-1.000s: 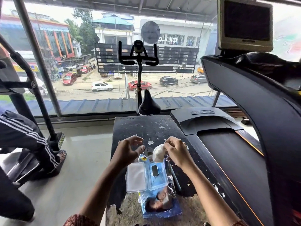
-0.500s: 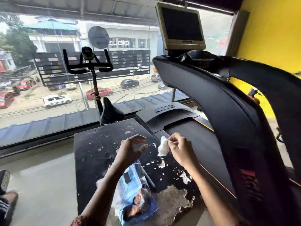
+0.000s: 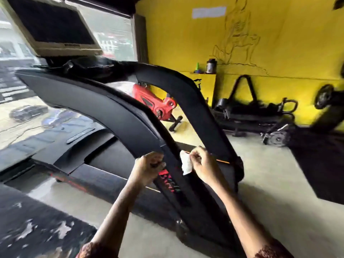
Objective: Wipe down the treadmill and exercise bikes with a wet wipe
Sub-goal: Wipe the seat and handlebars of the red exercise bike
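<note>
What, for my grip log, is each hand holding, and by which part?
The right hand pinches the wet wipe by its upper right edge; the left hand grips the treadmill side arm around its near edge.

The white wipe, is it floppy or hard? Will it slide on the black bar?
Probably floppy: the wipe hangs crumpled from the right hand, which pinches its edge. Likely very light, since that pinch alone holds it. On the treadmill's smooth black arm it should glide easily, though it may bunch up.
</note>
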Tool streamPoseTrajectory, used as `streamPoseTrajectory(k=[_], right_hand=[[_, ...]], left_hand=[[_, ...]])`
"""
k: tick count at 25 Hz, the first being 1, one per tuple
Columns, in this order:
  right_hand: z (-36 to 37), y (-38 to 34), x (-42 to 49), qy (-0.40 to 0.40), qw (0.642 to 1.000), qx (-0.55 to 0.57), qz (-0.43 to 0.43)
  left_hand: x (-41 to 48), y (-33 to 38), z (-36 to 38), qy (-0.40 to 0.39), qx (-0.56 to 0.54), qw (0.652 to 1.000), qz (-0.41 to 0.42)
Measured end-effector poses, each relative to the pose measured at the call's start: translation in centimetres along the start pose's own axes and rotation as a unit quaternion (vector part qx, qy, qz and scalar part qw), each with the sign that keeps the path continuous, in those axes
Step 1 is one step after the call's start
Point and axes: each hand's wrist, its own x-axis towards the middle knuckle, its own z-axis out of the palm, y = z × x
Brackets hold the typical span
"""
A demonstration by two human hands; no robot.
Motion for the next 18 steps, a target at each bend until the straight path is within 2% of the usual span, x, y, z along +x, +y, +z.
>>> streamPoseTrajectory(k=[3, 9, 14, 18], right_hand=[[-10.0, 7.7, 0.3, 0.061, 0.995, -0.063, 0.042], [-26.2, 20.5, -0.1, 0.135, 0.973, -0.133, 0.134], [-33.7, 29.0, 1.0, 0.165, 0.958, -0.148, 0.184], [-38.7, 37.4, 5.8, 0.176, 0.950, -0.160, 0.200]], left_hand=[[3.3, 6.1, 11.4, -0.062, -0.031, 0.997, 0.040], [7.2, 17.3, 30.3, -0.149, -0.068, 0.979, 0.121], [11.8, 22.4, 42.3, -0.220, -0.071, 0.960, 0.157], [17.9, 24.9, 52.2, -0.260, -0.076, 0.946, 0.178]])
